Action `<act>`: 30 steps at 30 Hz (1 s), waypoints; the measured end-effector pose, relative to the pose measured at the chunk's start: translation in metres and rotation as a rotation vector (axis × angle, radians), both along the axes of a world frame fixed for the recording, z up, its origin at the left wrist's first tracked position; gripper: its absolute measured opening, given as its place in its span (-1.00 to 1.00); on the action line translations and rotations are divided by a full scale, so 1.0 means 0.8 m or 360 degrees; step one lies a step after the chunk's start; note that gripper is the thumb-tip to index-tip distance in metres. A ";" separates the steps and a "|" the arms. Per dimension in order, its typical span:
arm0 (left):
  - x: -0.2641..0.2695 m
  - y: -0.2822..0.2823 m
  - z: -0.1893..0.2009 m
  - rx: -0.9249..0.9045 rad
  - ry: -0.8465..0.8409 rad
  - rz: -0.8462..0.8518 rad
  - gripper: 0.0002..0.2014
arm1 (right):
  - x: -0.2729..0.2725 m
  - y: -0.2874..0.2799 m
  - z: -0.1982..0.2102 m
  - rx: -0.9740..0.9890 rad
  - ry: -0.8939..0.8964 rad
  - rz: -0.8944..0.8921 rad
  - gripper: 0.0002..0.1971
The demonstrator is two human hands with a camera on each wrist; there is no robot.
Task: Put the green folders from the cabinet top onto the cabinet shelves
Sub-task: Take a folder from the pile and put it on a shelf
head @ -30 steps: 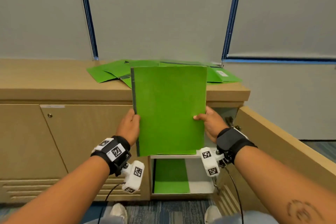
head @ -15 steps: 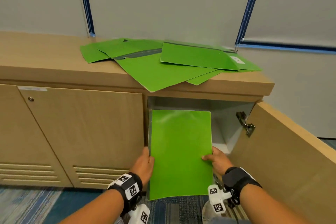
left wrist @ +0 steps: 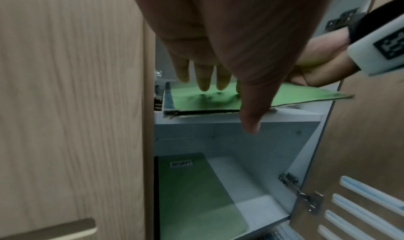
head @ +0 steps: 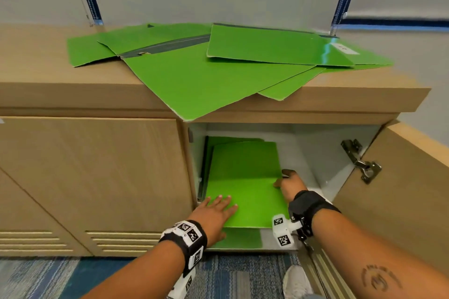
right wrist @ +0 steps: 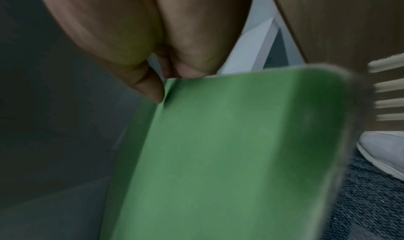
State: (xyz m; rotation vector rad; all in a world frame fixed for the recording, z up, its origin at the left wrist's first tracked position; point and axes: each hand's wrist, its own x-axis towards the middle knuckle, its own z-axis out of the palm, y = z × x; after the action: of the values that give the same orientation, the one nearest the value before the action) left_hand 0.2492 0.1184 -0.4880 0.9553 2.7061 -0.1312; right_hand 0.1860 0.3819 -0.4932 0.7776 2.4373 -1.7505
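A green folder [head: 243, 189] lies flat on the upper shelf [left wrist: 240, 117] of the open cabinet, its near end sticking out past the shelf edge. It rests on another green folder [head: 230, 139] farther in. My left hand [head: 216, 211] presses the folder's near left corner with straight fingers. My right hand [head: 289, 184] pinches its right edge, as the right wrist view shows, thumb [right wrist: 150, 91] against the green folder [right wrist: 240, 148]. Several more green folders [head: 194, 75] lie fanned on the cabinet top [head: 48, 80].
One green folder labelled SECURITY [left wrist: 196, 192] lies on the lower shelf. The cabinet door [head: 401, 189] stands open at the right on its hinge [head: 359, 160]. A shut door [head: 97, 177] is at the left. One folder corner overhangs the cabinet top's front edge.
The folder went from upright in front of me down and forward into the upper shelf. My left hand moved from gripping its left edge to lying flat on it.
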 end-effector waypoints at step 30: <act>-0.074 0.007 -0.024 0.0361 0.0094 0.0278 -0.37 | -0.026 -0.045 -0.002 0.1513 -0.0300 0.1247 0.17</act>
State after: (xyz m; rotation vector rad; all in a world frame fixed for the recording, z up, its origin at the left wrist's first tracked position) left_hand 0.1897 0.1242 -0.5072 0.7777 2.8893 0.1884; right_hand 0.1649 0.3457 -0.4952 -0.0723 2.7661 -0.2220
